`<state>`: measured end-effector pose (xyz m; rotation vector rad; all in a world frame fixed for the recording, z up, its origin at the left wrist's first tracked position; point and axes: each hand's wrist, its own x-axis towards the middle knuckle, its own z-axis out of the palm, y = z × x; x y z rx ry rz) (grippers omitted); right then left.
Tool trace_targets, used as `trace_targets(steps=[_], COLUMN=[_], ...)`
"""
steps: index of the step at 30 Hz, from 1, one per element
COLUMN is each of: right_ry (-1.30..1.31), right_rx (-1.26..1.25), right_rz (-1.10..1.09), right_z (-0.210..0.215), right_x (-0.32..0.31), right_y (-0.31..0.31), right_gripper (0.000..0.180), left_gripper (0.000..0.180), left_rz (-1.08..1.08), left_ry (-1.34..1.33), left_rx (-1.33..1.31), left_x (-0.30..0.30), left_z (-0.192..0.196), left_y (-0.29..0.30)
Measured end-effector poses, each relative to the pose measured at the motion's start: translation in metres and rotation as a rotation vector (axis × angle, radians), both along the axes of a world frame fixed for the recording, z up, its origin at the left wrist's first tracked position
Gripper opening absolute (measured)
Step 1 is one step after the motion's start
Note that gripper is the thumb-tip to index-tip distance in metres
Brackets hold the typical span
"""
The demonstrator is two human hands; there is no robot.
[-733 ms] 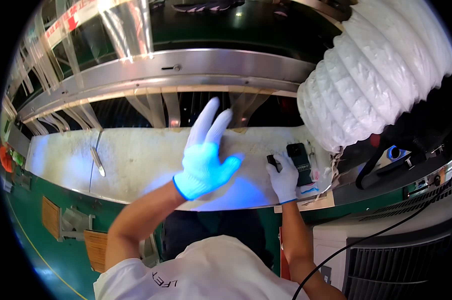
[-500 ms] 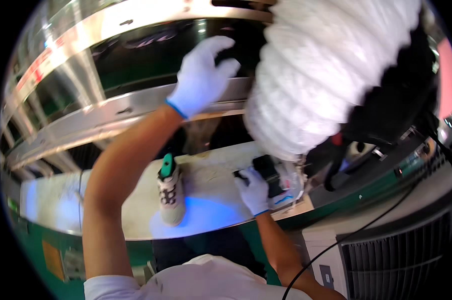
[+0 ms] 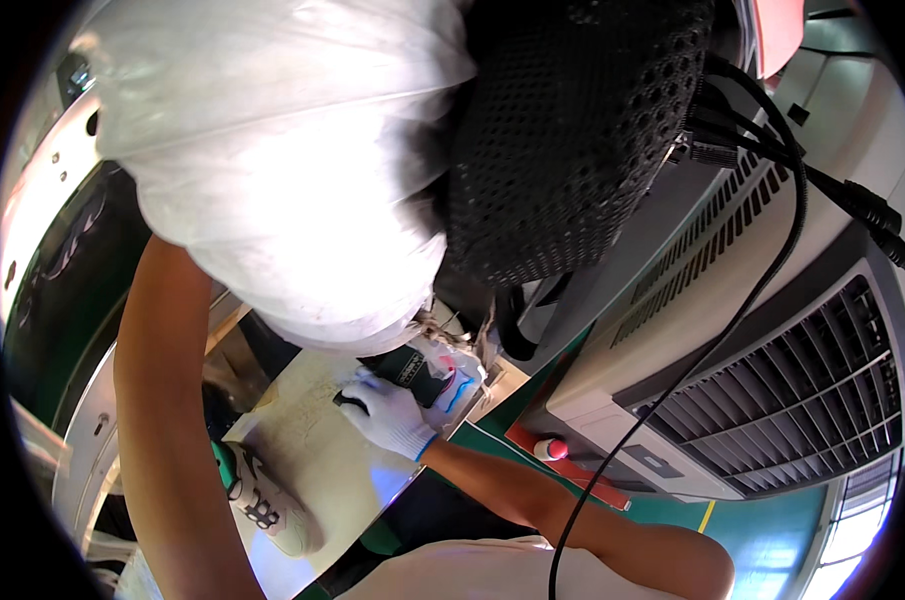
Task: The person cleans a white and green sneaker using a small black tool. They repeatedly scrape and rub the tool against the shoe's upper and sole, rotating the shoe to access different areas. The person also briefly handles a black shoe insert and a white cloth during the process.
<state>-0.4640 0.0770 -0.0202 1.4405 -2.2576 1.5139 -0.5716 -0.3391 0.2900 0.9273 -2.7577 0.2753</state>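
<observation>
Gloved in white, the right hand [image 3: 390, 416] rests on the tabletop [image 3: 317, 455] with its fingers curled over a dark block-shaped tool [image 3: 409, 368], which lies at the far edge of the tabletop under the white duct. How tightly the fingers close on it cannot be told. Only the left forearm [image 3: 157, 400] shows, reaching up along the left side; the left hand is hidden behind the duct.

Pale and worn, the tabletop has a bluish glow near its front edge. A white shoe [image 3: 264, 498] with a green opening lies on it, well apart from the tool, close beside the left forearm. Green floor shows below.

A big white pleated duct [image 3: 272, 150] fills the upper picture and blocks most of the view behind. Next to it hangs a black perforated mesh [image 3: 572, 130]. On the right stands a grey machine with louvred vents [image 3: 792, 400]; a black cable [image 3: 732, 320] trails across it.
</observation>
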Motion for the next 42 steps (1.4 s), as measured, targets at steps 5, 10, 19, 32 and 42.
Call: trace_targets(steps=[5, 10, 19, 32, 42], right_ry=[0.012, -0.017, 0.035, 0.089, -0.092], right_rx=[0.04, 0.046, -0.047, 0.056, 0.189], right_rz=[0.015, 0.049, 0.007, 0.091, 0.405], right_z=[-0.007, 0.001, -0.006, -0.02, 0.057], right_x=[0.001, 0.0, 0.002, -0.016, 0.093], right_y=[-0.002, -0.002, -0.009, -0.007, 0.097], right_gripper=[0.024, 0.024, 0.016, 0.026, 0.075], left_gripper=[0.028, 0.025, 0.021, 0.03, 0.094], left_rz=[0.003, -0.016, -0.185, -0.477, 0.329], left_ry=[-0.03, -0.018, 0.247, -0.108, 0.853], left_rx=[-0.039, -0.086, -0.4, 0.312, 0.454], left_x=[0.004, 0.025, 0.159, 0.397, 0.442], left_z=[0.0, 0.0, -0.003, -0.243, -0.24], left_y=[-0.006, -0.001, 0.073, 0.418, 0.352])
